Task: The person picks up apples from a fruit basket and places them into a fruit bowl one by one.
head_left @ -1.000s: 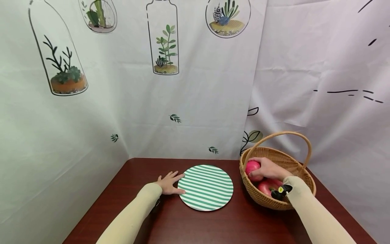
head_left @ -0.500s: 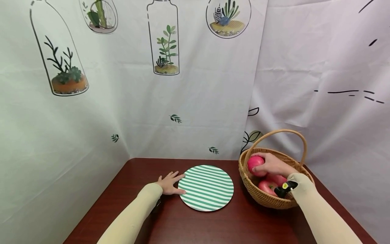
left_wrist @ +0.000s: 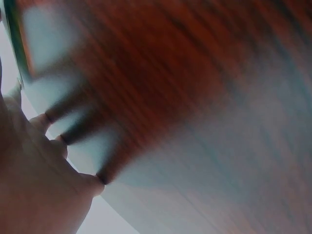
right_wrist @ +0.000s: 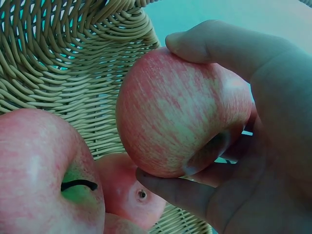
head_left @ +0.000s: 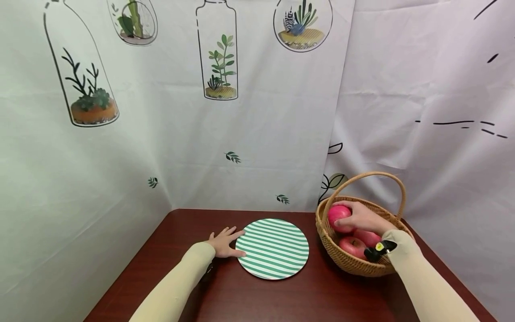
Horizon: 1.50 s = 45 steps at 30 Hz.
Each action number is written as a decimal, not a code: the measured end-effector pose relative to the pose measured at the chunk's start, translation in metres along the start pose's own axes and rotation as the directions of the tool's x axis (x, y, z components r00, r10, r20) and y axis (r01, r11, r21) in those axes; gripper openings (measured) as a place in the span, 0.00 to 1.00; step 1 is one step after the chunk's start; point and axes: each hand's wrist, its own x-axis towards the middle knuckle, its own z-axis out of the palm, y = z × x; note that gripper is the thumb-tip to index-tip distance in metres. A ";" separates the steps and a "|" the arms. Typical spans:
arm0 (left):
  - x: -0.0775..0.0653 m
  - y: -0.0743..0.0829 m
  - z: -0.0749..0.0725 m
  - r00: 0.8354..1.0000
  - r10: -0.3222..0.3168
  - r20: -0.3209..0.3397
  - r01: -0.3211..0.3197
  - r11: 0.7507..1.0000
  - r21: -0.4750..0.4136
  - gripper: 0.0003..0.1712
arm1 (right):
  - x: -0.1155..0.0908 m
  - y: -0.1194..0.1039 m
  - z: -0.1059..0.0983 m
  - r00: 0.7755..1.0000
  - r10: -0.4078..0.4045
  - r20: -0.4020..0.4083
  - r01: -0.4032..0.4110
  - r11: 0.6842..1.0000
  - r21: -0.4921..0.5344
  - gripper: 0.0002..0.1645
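Observation:
My right hand (head_left: 359,218) reaches into a wicker basket (head_left: 347,264) and grips a red apple (head_left: 337,216) near its left rim. Seen from the right wrist, thumb and fingers curl round that streaked apple (right_wrist: 165,112), above other apples. One with a dark stem (right_wrist: 44,170) lies beside it, and a smaller-looking apple (right_wrist: 131,190) sits lower. On the table's left side my left hand (head_left: 222,243) is spread, its fingertips at the edge of a round green-and-white striped mat (head_left: 271,248). The left wrist view shows this hand (left_wrist: 39,165) with fingertips meeting the glossy tabletop.
The basket's arched handle (head_left: 376,173) rises over my right hand. Dark red-brown wood (head_left: 289,297) forms the table. White cloth (head_left: 257,129) printed with plants in glass jars hangs behind it and along both sides.
My right hand has raised the apple slightly and shifted it a little right within the basket. The basket's handle has tipped slightly left. My left hand and the mat stay in place.

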 end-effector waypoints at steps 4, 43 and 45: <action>0.002 -0.002 0.000 1.000 0.014 -0.003 -0.014 1.000 0.001 0.51 | -0.004 -0.001 -0.002 1.000 -0.003 -0.022 0.002 1.000 -0.031 0.38; 0.002 -0.008 0.003 0.999 0.036 0.012 -0.035 0.999 -0.018 0.51 | -0.038 -0.024 -0.017 0.998 -0.008 -0.064 -0.006 0.978 -0.208 0.38; 0.002 -0.007 0.003 0.999 0.035 0.011 -0.035 0.999 -0.016 0.51 | -0.039 -0.025 -0.017 0.998 -0.011 -0.068 -0.004 0.976 -0.216 0.38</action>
